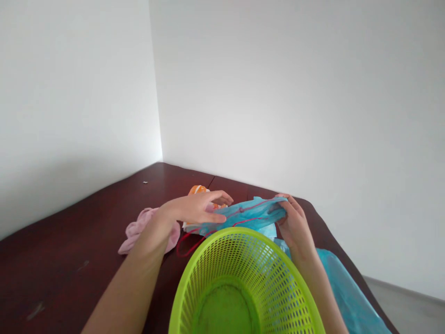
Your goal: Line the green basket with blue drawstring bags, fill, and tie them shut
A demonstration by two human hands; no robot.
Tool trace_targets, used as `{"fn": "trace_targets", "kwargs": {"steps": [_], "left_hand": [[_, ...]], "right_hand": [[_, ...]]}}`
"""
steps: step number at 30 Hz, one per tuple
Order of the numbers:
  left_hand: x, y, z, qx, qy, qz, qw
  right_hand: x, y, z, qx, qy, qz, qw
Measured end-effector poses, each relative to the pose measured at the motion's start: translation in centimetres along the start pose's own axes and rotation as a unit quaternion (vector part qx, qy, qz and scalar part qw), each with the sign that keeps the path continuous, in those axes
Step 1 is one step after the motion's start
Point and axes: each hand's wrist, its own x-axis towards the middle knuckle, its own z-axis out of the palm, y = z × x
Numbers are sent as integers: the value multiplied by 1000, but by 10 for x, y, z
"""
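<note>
A thin blue plastic bag with pink-red drawstrings stretches sideways behind the green basket. My right hand pinches its right end between thumb and fingers. At the bag's left end is my left hand, thumb and fingers apart. Its thumb lies over or against the bag; I cannot tell whether it touches. A loop of the drawstring hangs down at the left. The green basket with slotted walls stands between my forearms, its inside bare down to a stained bottom.
A crumpled pink cloth lies left of the basket, partly behind my left forearm. An orange and white package sits behind my left hand. More blue plastic sheet spreads along the right edge of the dark red table. White walls close off the back.
</note>
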Motion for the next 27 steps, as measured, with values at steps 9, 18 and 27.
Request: {"fn": "trace_targets", "kwargs": {"steps": [9, 18, 27], "left_hand": [[45, 10, 49, -25, 85, -13, 996], [54, 4, 55, 94, 182, -3, 979], [25, -33, -1, 115, 300, -8, 947]], "right_hand": [[-12, 0, 16, 17, 21, -4, 1000], [-13, 1, 14, -136, -25, -74, 988], [6, 15, -6, -310, 30, -186, 932]]}}
